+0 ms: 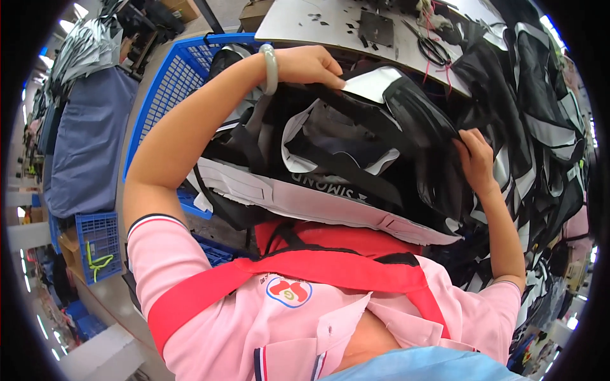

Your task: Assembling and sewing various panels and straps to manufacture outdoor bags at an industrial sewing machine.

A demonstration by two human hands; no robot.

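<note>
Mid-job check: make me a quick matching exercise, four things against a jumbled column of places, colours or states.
Things:
1. Scissors
2. Bracelet
3. Right hand
4. Large crate

Descriptions:
A. Blue
B. Gripping the black fabric
C. On the white tabletop
D. Pale green

Pairs: 1-C, 2-D, 3-B, 4-A

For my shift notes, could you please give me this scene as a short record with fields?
Left hand: the left hand grips the upper edge of a black-and-white fabric piece
Right hand: the right hand pinches the same piece farther right
Left wrist: pale bracelet
Beyond the hands: white table with black-handled scissors and dark scraps
Left side: blue plastic crate
Right side: heap of black and white fabric
</note>
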